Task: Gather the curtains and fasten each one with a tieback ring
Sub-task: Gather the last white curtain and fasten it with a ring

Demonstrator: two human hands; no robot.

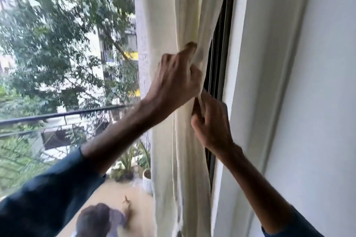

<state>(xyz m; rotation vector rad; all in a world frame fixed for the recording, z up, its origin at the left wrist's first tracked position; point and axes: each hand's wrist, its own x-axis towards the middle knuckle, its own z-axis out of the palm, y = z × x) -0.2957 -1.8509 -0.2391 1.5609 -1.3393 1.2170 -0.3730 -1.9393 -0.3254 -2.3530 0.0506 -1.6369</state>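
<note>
A cream curtain (179, 9) hangs bunched into folds against the right side of the window, beside the dark window frame (221, 59). My left hand (177, 77) reaches across from the left and grips the gathered fabric at mid-height, fingers curled round the folds. Just below it, my right hand (210, 123) pinches the curtain's right edge near the frame. The two hands almost touch. No tieback ring is visible.
A white wall (308, 102) fills the right side. Through the glass lie a balcony railing (63, 115), potted plants (134, 165), trees and buildings. Someone's head (96, 219) shows on the balcony at the bottom. The picture is motion-blurred.
</note>
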